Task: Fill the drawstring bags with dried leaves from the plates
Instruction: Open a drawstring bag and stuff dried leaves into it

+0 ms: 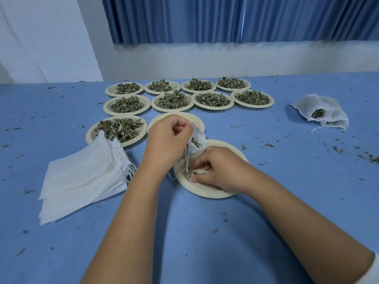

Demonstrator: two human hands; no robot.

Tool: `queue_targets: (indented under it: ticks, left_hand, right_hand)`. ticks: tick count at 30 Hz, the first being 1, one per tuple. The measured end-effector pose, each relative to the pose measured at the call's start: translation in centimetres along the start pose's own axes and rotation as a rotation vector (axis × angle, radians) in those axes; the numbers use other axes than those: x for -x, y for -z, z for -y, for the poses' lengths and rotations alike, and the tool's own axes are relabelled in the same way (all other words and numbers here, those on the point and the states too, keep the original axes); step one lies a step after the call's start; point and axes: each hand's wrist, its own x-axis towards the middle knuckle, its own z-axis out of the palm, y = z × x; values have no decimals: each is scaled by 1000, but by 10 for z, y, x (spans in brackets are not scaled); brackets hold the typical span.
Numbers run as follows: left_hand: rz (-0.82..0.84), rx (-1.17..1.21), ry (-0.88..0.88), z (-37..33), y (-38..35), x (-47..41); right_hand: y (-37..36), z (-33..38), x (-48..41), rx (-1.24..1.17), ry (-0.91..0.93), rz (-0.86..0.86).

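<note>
Nearest you, on the blue table [184, 232], your right hand [219, 171] is down in the near plate [207, 193], fingers curled with thumb and fingertips drawn together on the few leaf scraps [195, 173] left in it. It looks like a pinch on those crumbs, though how much you have caught I cannot tell. The plate is almost bare, so this bag is probably close to full. Just above the plate's far rim your left hand [168, 140] grips the drawstring bag [198, 138] by its top, fingers closed round the gathered cloth, with dark leaf showing at the mouth. Keeping it over the plate means anything that falls lands where you can pick it up again. Its drawstring [186, 160] hangs loose onto the plate, so the bag is not yet cinched. To your left the stack of empty bags [82, 179] lies fanned, within easy reach of the left hand. Beyond your left hand sits an empty plate [178, 116], and beside it a full plate [120, 129], likely your next source. Farther back two rows of heaped plates [172, 100] wait. Far right, well apart from the work, lie the filled bags [322, 114], one gaping with leaf at its mouth. A blue curtain [225, 17] hangs behind.
</note>
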Motion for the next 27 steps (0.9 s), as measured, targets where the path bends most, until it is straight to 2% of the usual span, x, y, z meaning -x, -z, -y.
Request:
queue_targets:
  ticks: [7, 14, 17, 23, 27]
  left_hand:
    - [-3, 8, 5, 0, 0, 1]
    - [-1, 14, 11, 1, 1, 0]
    - [-3, 13, 7, 1, 1, -1]
    - [-11, 10, 8, 0, 2, -1]
    - [-3, -17, -1, -1, 2, 0]
  right_hand:
    - [4, 1, 2, -67, -67, -2]
    - [1, 5, 1, 149, -15, 51]
    - [1, 4, 1, 137, 0, 90]
    - [36, -9, 13, -342, -72, 60]
    - [39, -11, 10, -588, -59, -178]
